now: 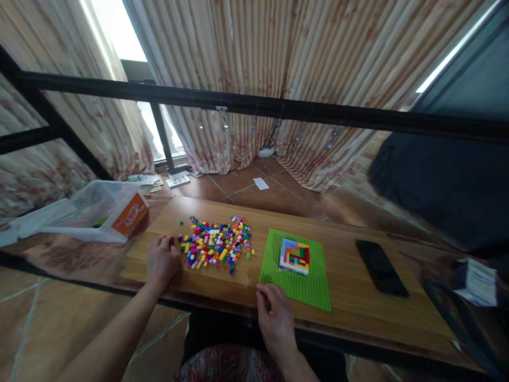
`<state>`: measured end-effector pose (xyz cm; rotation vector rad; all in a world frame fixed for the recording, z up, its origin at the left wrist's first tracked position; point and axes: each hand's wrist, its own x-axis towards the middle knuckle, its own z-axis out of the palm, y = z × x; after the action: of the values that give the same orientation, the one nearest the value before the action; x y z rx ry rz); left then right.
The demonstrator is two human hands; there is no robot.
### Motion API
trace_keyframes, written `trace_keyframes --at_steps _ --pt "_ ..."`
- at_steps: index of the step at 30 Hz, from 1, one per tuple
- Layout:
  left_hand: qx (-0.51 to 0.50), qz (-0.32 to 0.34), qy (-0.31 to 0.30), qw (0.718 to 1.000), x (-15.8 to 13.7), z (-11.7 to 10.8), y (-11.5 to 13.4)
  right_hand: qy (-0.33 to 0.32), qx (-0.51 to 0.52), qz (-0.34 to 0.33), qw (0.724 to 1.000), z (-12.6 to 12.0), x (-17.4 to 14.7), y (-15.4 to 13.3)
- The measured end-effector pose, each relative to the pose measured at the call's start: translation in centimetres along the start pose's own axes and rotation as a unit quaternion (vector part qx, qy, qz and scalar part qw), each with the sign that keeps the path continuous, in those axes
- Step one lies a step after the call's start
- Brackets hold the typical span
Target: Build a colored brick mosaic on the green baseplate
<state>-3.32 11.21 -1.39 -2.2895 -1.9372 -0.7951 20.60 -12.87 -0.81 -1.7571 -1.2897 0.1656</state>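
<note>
My left hand (162, 259) rests on the wooden tabletop at the left side of a pile of small toy building bricks (217, 243). Its fingers are curled in, and whatever they may hold is hidden. The bricks lie loose in many colours. At the near left corner of a green studded baseplate (314, 294), my right hand (276, 321) is closed, thumb and forefinger together; any small thing between them cannot be made out. On the baseplate sits a low square brick build (294, 256), with a white and pale blue edge and red, yellow, green and blue bricks inside.
A black phone (382, 268) lies right of the baseplate on the table (342, 244). To the left stands a clear plastic box (99, 209) with an orange label. A dark metal rail (254, 103) crosses beyond the table, before patterned curtains (238, 48). White packaging (477, 281) is far right.
</note>
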Motion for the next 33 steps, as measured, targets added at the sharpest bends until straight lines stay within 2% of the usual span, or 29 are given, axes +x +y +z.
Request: trace_keyframes --at_steps 6,14,19,22,25,26,27,29,31,32,33 --pt "-0.005 -0.01 0.005 1.0 -0.2 0.1 0.1 -0.047 -0.035 -0.037 0.998 1.6 3.1 -1.0" --pt "-0.022 -0.013 0.003 1.0 -0.5 0.0 0.4 -0.11 -0.105 -0.063 0.986 5.9 7.3 -3.3" --pt "-0.026 -0.015 0.007 1.0 -0.6 0.0 0.4 -0.124 -0.131 -0.069 0.981 7.8 8.9 -3.8" --pt "-0.024 -0.014 0.006 1.0 -0.6 -0.1 0.4 -0.118 -0.084 -0.043 0.989 8.0 9.2 -3.6" --pt "-0.025 -0.011 0.006 1.0 -0.6 0.0 0.4 -0.102 0.069 0.003 0.992 7.4 9.0 -3.5" --pt "-0.025 -0.011 0.007 1.0 -0.6 0.0 0.3 -0.101 0.147 0.034 0.983 7.0 8.8 -3.6" --pt "-0.024 -0.012 0.007 1.0 -0.5 0.0 0.3 -0.106 0.236 0.073 0.963 6.4 8.6 -3.7" --pt "-0.02 -0.013 0.006 1.0 -0.5 0.0 0.3 -0.131 0.412 0.152 0.889 5.0 8.0 -4.1" --pt "-0.015 -0.012 0.002 1.0 -0.5 -0.1 0.3 -0.151 0.531 0.204 0.808 3.5 7.3 -4.6" --pt "-0.012 -0.011 0.001 1.0 -0.4 -0.1 0.3 -0.154 0.563 0.217 0.782 2.7 7.0 -4.8" --pt "-0.01 -0.011 0.0 1.0 -0.4 -0.1 0.3 -0.153 0.58 0.226 0.768 2.0 6.7 -4.9"
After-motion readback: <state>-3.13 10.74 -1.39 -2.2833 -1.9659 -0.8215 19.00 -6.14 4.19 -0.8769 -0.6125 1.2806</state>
